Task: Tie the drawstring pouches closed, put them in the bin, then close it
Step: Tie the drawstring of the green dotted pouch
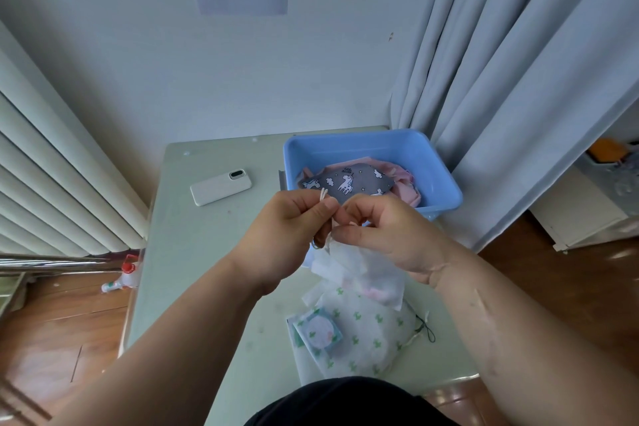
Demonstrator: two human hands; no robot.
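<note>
Items, near to far:

1. Dark garment (349, 401), at the bottom of the view, overlapping the near edge of the desk (207, 252).
2. Cactus-print pouch (370, 339), white with green figures, lying at the near edge of the desk, right of centre. Its gathered mouth points to the right edge, with a dark cord (427, 330) trailing from it.
3. Square packet (320, 327), teal-bordered with a pale round centre, lying on the left part of the cactus-print pouch.
4. White pouch (366, 273), thin and half see-through, something pink inside. It hangs from the hands above the desk, and its lower corner overlaps the cactus-print pouch.
5. Left hand (287, 232), thumb and forefinger pinching the drawstring (323, 194); two pale string ends stick up above the fingertips.
6. Right hand (383, 232), fingers curled, pinching the same drawstring at the mouth of the white pouch. The two hands meet fingertip to fingertip.
7. Phone (221, 187), white case, camera side up, on the left half of the desk, well apart from the bin.
8. Bin (373, 145), blue plastic, uncovered, at the far right corner of the desk.
9. Grey pouch (349, 180), white animal print, lying inside the bin on top of pink cloth (404, 183).
10. Spray bottle (121, 278), red cap, on the floor off the left edge.
11. Curtain (518, 79), pale, behind the bin.
</note>
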